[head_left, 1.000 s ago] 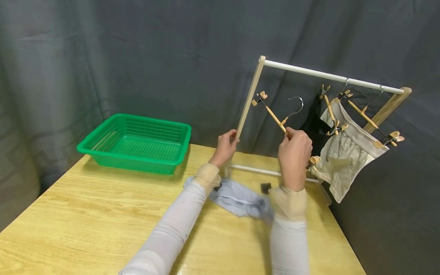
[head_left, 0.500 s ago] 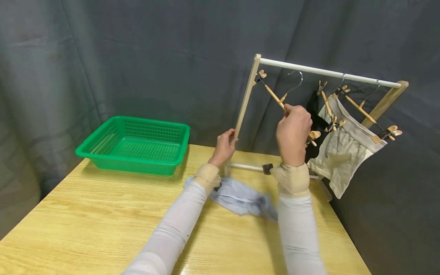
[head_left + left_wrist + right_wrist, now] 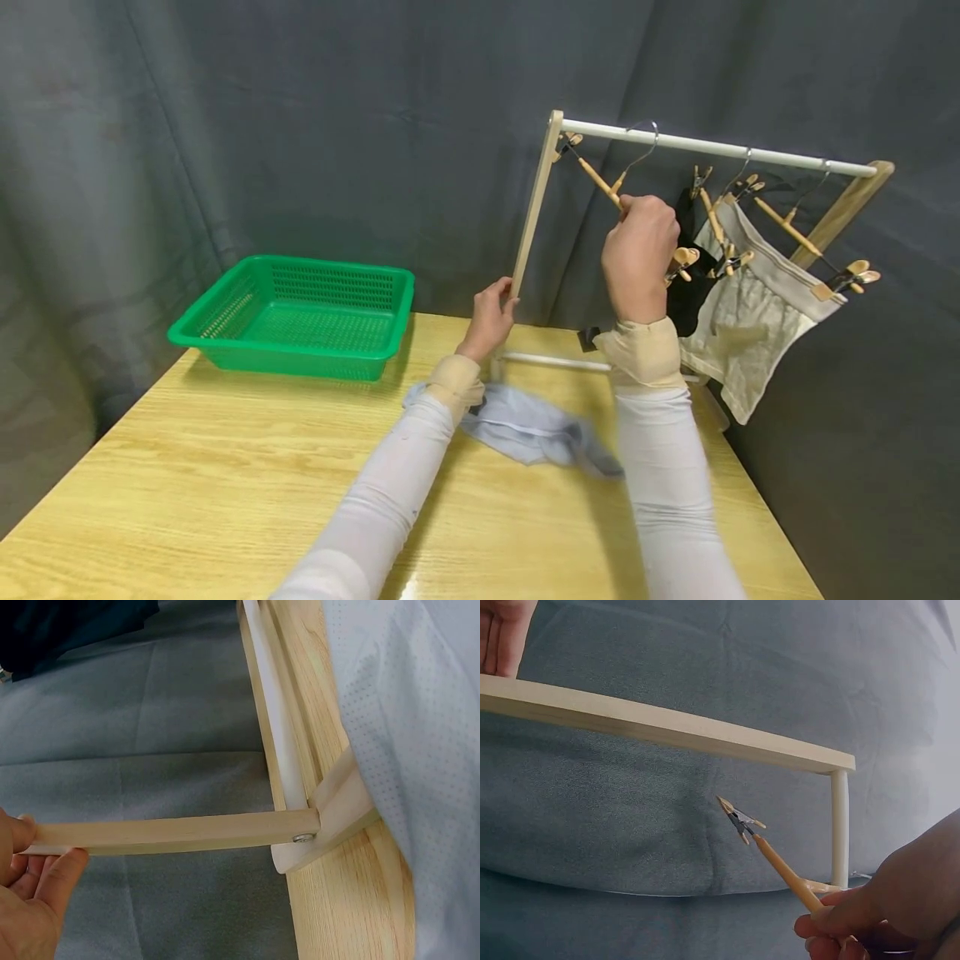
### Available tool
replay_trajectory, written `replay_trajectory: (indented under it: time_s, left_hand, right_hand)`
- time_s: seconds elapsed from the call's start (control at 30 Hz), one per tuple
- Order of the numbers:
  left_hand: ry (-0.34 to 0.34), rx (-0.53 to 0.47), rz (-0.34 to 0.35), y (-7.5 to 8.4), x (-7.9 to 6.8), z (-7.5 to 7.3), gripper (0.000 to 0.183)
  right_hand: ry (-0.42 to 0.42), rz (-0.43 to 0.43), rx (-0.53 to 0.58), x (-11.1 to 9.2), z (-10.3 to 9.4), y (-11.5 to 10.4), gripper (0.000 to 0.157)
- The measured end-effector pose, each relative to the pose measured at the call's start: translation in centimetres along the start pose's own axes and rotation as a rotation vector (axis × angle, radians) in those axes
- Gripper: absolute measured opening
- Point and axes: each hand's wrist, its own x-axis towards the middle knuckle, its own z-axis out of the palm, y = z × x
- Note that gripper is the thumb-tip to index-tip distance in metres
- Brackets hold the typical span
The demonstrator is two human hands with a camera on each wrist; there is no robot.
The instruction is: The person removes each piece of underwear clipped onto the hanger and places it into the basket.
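My right hand (image 3: 641,250) grips the wooden bar of a clip hanger (image 3: 598,179), with the metal hook overlapping the white top rail (image 3: 708,147) of a small clothes rack. Clips at both ends of this hanger hold no garment. The thumb and fingers of my left hand (image 3: 489,321) pinch the rack's near wooden post (image 3: 534,212) low down. A light blue cloth (image 3: 525,425) lies below the left wrist; its right end is blurred. In the right wrist view the hanger (image 3: 791,881) slants up from the fingers, close to the rail.
Farther right on the rail hang grey-white shorts (image 3: 750,308) and a black garment (image 3: 686,304), on clip hangers. A green basket (image 3: 300,354) stands at the left on the wooden table (image 3: 225,483). Dark curtains (image 3: 360,167) stand behind.
My right hand has raised the hanger, bringing its hook from below the rail up to it. My left hand has stayed on the post. The blue cloth's right end has shifted rightward.
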Motion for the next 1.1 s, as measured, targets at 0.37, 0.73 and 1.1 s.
replay_trajectory:
  time_s: [0.37, 0.73, 1.1]
  left_hand:
    - [0.000, -0.007, 0.009, -0.3, 0.1, 0.0, 0.025]
    - [-0.006, -0.008, 0.006, -0.4, 0.1, 0.1, 0.027]
    - [-0.002, 0.022, -0.001, -0.4, -0.1, 0.0, 0.027]
  right_hand:
    - [-0.051, 0.024, -0.026, 0.9, 0.2, -0.4, 0.043]
    - [-0.122, 0.019, -0.044, 1.1, 0.5, -0.7, 0.046]
    - [-0.149, 0.023, -0.019, 0.5, 1.7, 0.0, 0.040]
